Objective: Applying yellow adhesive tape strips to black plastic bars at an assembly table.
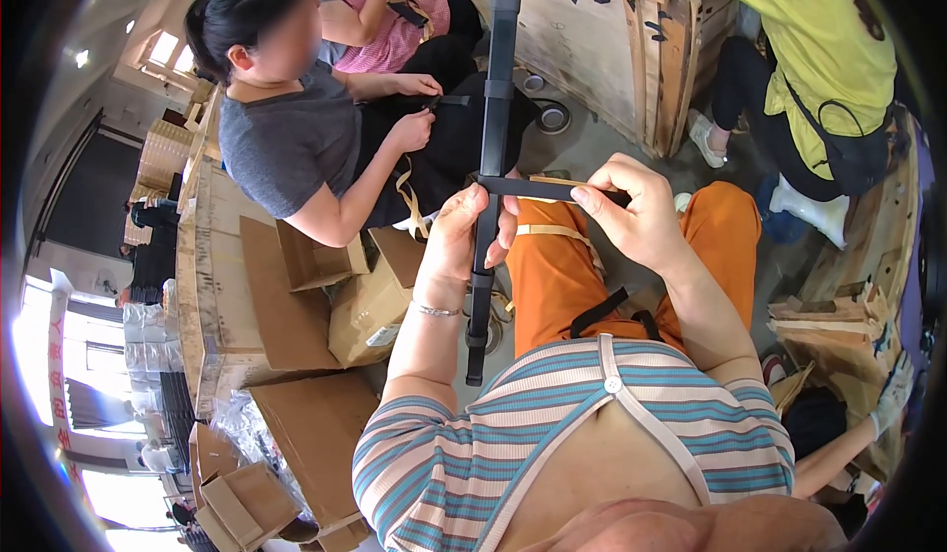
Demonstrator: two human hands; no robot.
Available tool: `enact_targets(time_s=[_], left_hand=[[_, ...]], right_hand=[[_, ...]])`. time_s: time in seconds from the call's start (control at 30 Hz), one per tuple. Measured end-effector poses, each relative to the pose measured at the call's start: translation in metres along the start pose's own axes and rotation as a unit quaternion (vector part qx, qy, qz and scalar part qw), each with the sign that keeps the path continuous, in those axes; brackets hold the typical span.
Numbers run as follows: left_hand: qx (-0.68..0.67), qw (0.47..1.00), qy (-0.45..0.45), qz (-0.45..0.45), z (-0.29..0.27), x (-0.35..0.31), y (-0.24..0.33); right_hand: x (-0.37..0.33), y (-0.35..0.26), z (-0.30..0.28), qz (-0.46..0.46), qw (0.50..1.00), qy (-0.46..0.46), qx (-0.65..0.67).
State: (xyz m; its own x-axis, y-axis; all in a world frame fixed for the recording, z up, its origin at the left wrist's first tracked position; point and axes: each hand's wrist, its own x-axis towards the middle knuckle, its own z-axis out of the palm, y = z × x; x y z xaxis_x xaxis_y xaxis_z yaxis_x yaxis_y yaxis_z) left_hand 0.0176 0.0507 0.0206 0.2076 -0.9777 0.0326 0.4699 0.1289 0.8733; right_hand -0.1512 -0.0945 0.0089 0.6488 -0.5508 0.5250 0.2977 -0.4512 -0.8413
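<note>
My left hand is closed around a long, narrow black bar, which stands nearly lengthwise in front of me. Several black bands wrap the bar along its length. From its middle a black strip with a tan edge or backing stretches to the right. Between thumb and fingers, my right hand pinches the strip's other end. The left thumb presses where strip and bar meet. Part of the bar is hidden behind my left fingers. More black strip lies on my lap, over the orange trousers.
A co-worker in a grey shirt sits close at left, handling a small black piece. Opened cardboard boxes stand at my left. A large wooden crate is ahead, with tape rolls on the floor. Another person in yellow is at right.
</note>
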Motion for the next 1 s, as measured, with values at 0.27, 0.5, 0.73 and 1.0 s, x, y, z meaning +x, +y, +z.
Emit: enact_targets(time_s=[0.27, 0.5, 0.73, 1.0], left_hand=[[0.01, 0.999, 0.03, -0.029, -0.002, 0.011, -0.001], [0.031, 0.995, 0.074, -0.065, 0.0, 0.012, -0.007], [0.023, 0.996, 0.073, -0.04, 0.01, 0.013, -0.01], [0.11, 0.988, 0.103, -0.043, 0.02, 0.017, -0.008]], right_hand=[[0.003, 0.009, 0.0, -0.001, 1.0, 0.006, -0.007], [-0.001, 0.02, -0.001, 0.017, 0.999, 0.008, -0.028], [-0.007, 0.018, -0.002, 0.028, 1.0, 0.004, 0.002], [-0.008, 0.023, -0.006, 0.052, 0.998, 0.003, -0.018]])
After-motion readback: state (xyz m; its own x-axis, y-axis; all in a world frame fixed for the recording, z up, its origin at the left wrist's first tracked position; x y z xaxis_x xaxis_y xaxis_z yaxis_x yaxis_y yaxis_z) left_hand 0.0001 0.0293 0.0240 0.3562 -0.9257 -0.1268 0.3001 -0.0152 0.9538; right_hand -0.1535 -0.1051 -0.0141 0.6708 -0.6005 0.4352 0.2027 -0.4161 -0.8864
